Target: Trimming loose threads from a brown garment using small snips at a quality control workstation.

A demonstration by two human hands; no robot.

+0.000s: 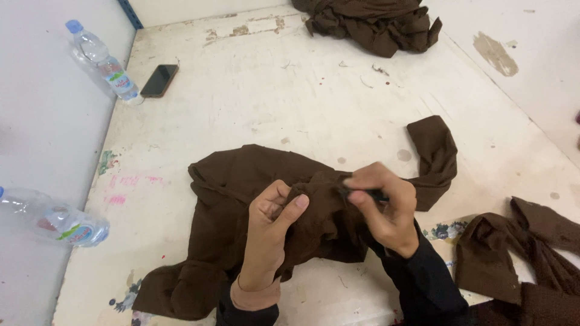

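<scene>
Bare tabletop (pixel 254 90) surrounds the brown garment (pixel 229 199), lying lengthwise left-right; left hand (pixel 275 226) and right hand (pixel 383 205) both pinch its fabric.

A dark brown, soft fabric garment (pixel 241 205) lies crumpled on the worn white tabletop (pixel 290 102), one sleeve (curled) trailing right, its middle bunched upward.
</scene>
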